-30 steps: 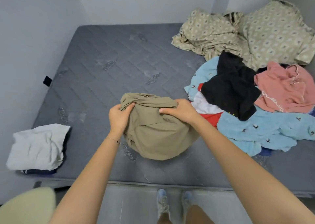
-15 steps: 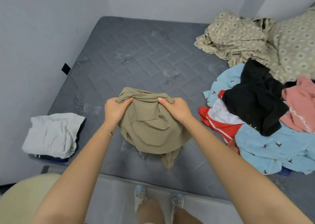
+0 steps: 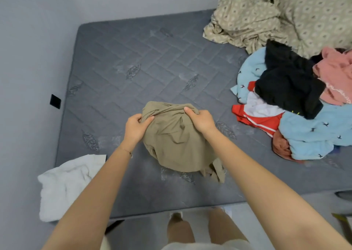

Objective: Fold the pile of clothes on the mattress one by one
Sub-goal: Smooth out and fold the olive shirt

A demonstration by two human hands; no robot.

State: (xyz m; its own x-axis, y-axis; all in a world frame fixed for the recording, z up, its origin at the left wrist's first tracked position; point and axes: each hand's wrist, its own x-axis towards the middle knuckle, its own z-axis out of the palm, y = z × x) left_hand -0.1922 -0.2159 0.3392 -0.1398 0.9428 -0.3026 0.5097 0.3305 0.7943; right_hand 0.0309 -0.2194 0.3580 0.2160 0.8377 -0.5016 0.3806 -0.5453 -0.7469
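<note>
A bunched khaki garment (image 3: 177, 143) hangs over the near middle of the grey quilted mattress (image 3: 148, 59). My left hand (image 3: 136, 127) grips its upper left edge and my right hand (image 3: 202, 119) grips its upper right edge, thumbs on top of the cloth. A loose flap of it trails down at the lower right. The unfolded pile lies at the right: a black garment (image 3: 285, 82), a pink one (image 3: 337, 78), light blue fabric with small birds (image 3: 312, 135) and a red and white piece (image 3: 257, 116).
A folded white garment (image 3: 64, 185) lies on the mattress's near left corner. Beige patterned bedding (image 3: 266, 19) is heaped at the far right against the wall. Walls close the left and far sides. My legs and feet stand on the floor at the mattress's near edge.
Both hands have kept their hold on the khaki garment's top edge, and a loose flap now hangs out at its lower right. My head has turned left, shifting the pile toward the right edge.
</note>
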